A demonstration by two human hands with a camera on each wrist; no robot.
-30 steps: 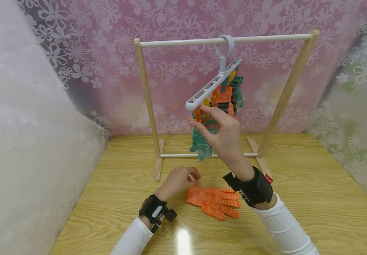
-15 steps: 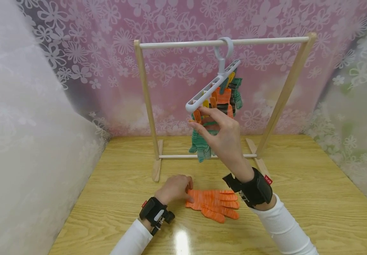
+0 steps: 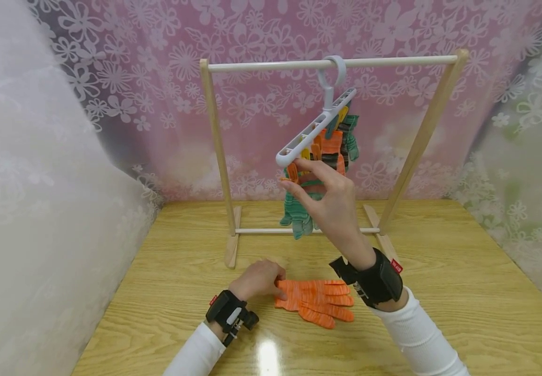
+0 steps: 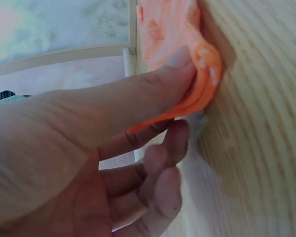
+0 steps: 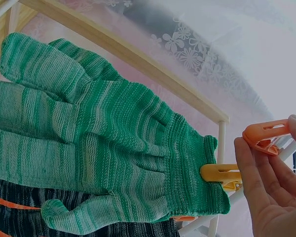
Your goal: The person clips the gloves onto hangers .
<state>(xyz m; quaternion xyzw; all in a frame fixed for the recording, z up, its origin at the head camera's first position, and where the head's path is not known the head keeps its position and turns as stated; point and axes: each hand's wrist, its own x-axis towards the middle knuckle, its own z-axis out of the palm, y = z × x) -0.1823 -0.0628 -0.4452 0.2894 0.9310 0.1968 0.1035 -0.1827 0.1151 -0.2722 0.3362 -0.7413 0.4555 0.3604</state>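
An orange knitted glove [image 3: 315,298] lies flat on the table, its fingers to the right. My left hand [image 3: 258,279] pinches the glove's cuff between thumb and forefinger; in the left wrist view the folded cuff [image 4: 204,74] sits between them. My right hand [image 3: 332,196] is raised to the near end of a pale grey hanger [image 3: 315,128]. There it pinches an orange clothespin [image 5: 266,132] between thumb and fingers. Beside it a yellow clothespin [image 5: 219,173] grips the cuff of a green striped glove [image 5: 118,133].
The hanger hooks over the white top rail [image 3: 271,66] of a wooden rack [image 3: 216,146]. Farther along it hang an orange glove [image 3: 332,140], a dark striped one and another green glove [image 3: 352,138]. Floral curtains [image 3: 125,78] enclose the wooden table [image 3: 167,313].
My left hand has come down onto the orange glove's cuff and taken hold of it. The right hand stays at the clothespin.
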